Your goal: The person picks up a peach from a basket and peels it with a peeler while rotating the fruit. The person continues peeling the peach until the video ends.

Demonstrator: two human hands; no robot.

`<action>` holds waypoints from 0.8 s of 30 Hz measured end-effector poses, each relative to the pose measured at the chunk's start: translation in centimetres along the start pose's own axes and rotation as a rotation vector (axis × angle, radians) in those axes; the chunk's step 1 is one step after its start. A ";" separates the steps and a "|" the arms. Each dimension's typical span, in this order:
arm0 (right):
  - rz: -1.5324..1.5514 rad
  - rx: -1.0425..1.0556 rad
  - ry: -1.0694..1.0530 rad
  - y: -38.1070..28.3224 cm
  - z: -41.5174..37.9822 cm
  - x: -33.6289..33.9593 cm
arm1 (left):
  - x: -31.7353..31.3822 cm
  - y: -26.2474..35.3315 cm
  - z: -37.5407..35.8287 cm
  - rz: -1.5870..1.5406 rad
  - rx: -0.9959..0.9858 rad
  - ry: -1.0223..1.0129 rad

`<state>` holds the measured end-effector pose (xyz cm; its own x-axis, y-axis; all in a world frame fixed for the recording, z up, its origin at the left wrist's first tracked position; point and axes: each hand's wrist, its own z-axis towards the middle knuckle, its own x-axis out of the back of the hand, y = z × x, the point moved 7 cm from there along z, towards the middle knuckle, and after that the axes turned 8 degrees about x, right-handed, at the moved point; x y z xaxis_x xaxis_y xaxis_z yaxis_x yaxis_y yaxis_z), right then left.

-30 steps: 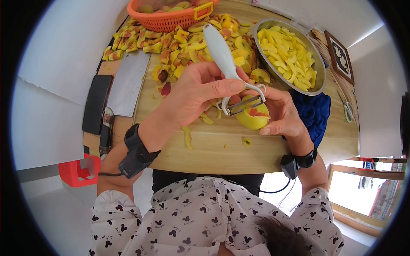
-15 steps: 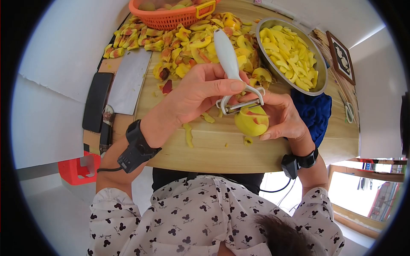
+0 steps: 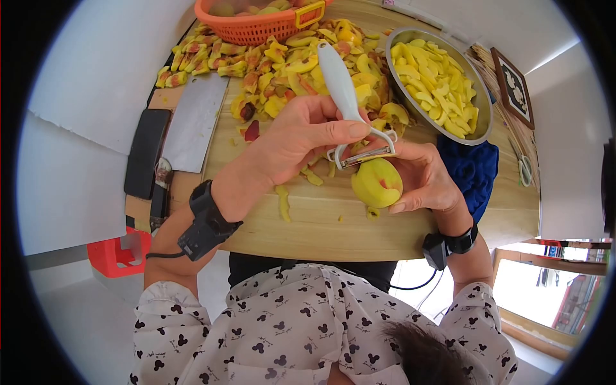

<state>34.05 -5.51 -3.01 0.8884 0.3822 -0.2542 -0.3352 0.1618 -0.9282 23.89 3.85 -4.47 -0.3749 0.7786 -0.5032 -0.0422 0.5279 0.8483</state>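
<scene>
My left hand [image 3: 298, 131] is closed round the white peeler [image 3: 340, 80], its handle pointing up and away from me. The peeler's blade lies against the top of a yellow-green fruit [image 3: 375, 184]. That fruit is mostly peeled, with a reddish streak on its right side. My right hand [image 3: 427, 176] grips it from the right, thumb at its lower edge and the other fingers partly hidden behind the peeler and fruit. Beyond both hands lies a heap of yellow and red peels and scraps [image 3: 301, 64]. A few thin peels [image 3: 283, 202] rest on the wooden table [image 3: 308, 237].
An orange basket [image 3: 256, 29] of fruit stands at the back. At the back right is a metal bowl [image 3: 486, 119] of yellow slices, beside a blue cloth [image 3: 471, 170]. To the left lie a cleaver [image 3: 192, 122] and a black phone [image 3: 147, 154]. Scissors [image 3: 525, 170] lie far right.
The fruit has turned slightly in my right hand, and the loose strip of peel over its top no longer shows. The peeler has tilted and shifted a little.
</scene>
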 end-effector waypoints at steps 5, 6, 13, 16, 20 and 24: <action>0.054 -0.048 0.043 0.0 0.2 -0.2 | 0.2 0.4 -0.2 0.063 -0.033 0.051; 0.054 -0.049 0.043 0.0 0.2 -0.2 | 0.2 0.5 -0.3 0.063 -0.033 0.052; 0.088 -0.063 0.080 0.5 0.1 0.2 | -0.2 1.6 -0.7 0.165 -0.153 0.115; 0.115 -0.067 0.082 0.4 0.1 0.3 | -0.3 2.1 -0.9 0.198 -0.227 0.157; 0.111 -0.109 0.147 0.6 0.2 0.7 | 0.3 2.2 -1.0 0.222 -0.230 0.252; 0.136 -0.056 0.270 0.7 0.2 1.4 | 1.5 3.0 -1.1 0.238 -0.326 0.326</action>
<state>34.99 -4.62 -4.01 0.8902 0.1402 -0.4335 -0.4458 0.0723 -0.8922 22.18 6.21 -2.50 -0.6763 0.6905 -0.2566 -0.1873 0.1757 0.9665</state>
